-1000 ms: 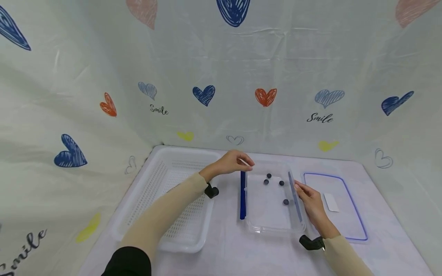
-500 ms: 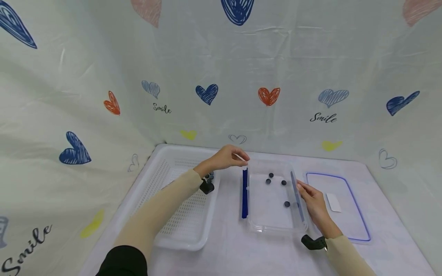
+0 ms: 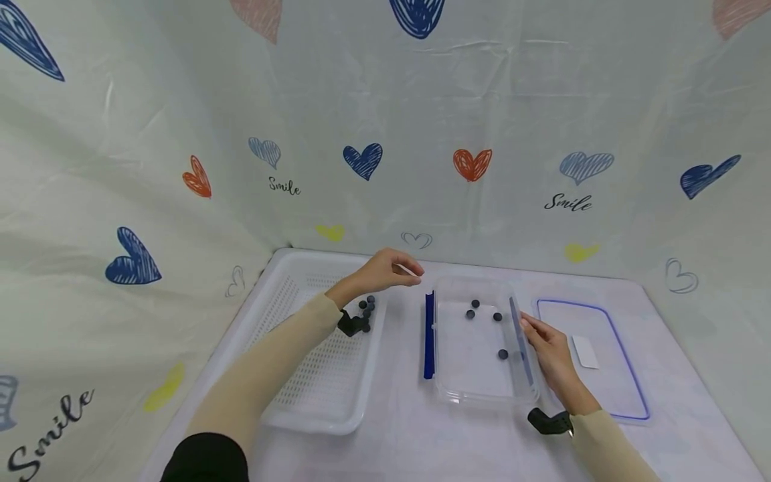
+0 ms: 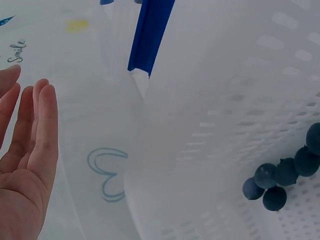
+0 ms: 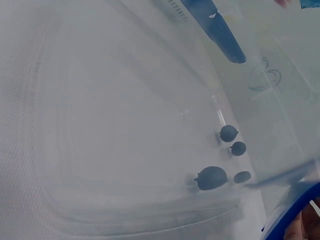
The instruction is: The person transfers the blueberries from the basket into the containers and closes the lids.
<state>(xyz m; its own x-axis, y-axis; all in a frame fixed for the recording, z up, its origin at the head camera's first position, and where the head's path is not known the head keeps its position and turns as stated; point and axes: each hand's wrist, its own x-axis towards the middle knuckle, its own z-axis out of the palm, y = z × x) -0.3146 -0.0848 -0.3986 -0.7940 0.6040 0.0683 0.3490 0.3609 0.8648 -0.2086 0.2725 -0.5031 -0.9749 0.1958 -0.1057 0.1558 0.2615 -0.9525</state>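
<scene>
My left hand (image 3: 391, 269) hovers over the far right edge of a white perforated basket (image 3: 330, 423). Its fingers extend loosely, and the left wrist view shows nothing in the hand (image 4: 30, 150). Several dark blueberries (image 4: 286, 172) lie together in the basket, beneath the left wrist. To the right stands a clear plastic box (image 3: 470, 361) without its lid, and several blueberries (image 3: 502, 355) sit apart on its floor. With thumb and fingers, my right hand (image 3: 555, 365) grips the raised flap on the box's right side. Part of that hand is hidden behind the blue-edged flap in the right wrist view.
A clear lid with a blue seal (image 3: 624, 358) lies flat right of the box, with a white rectangle (image 3: 585, 352) on it. The box's left flap has a blue strip (image 3: 429, 338). A heart-patterned curtain (image 3: 421, 201) hangs behind the white table.
My left hand has moved left, from the box's far left corner to over the basket's edge, uncovering blueberries there. The right hand keeps its grip on the box.
</scene>
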